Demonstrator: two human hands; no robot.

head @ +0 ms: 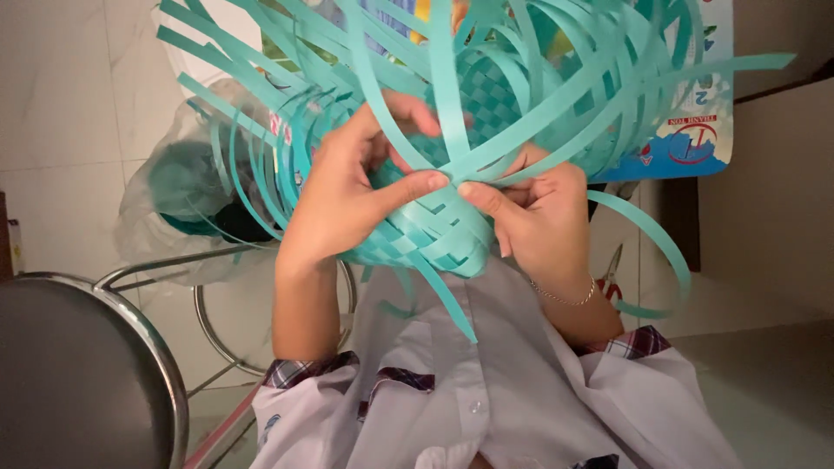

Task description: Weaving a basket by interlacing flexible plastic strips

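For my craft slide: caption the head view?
Both hands pinch teal strips of a half-woven basket.

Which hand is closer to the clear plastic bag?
Left. The left hand grips the teal woven piece just beside the clear plastic bag; the right hand holds the weave's far side, farther from the bag.

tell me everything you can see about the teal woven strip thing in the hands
The half-woven basket of flat teal strips looks like thin, glossy plastic or paper band. Its middle is a tight over-under checker weave; from there many loose strip ends fan outward and curl, one hanging down toward the white shirt. It is held up in the air in front of the camera. The left hand grips its left side and the right hand its right, thumbs meeting on the woven part.
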